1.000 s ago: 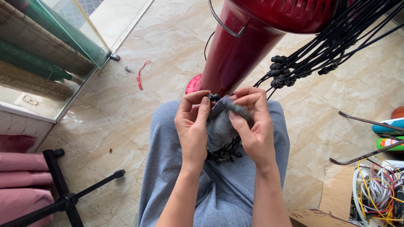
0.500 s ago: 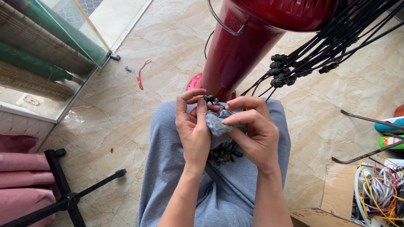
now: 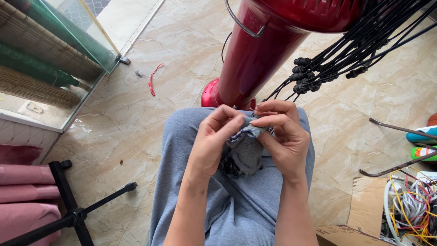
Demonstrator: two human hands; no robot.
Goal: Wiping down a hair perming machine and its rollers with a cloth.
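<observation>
Over my lap in grey trousers, both hands pinch a small grey cloth pouch at its top edge. My left hand grips the left side of the rim, and my right hand grips the right side. A bunch of black cords with small black plug ends lies on my lap under the pouch. More black cords run up to the upper right, with several plug ends hanging in a cluster.
A dark red fan stand rises right in front of my knees. A glass cabinet stands at the left, a black tripod leg at the lower left, and a cardboard box of coloured wires at the lower right. Marble tile floor.
The small black plug end held above the pouch is no longer in sight. My fingers have come together on the pouch's rim, and the pouch now hangs lower.
</observation>
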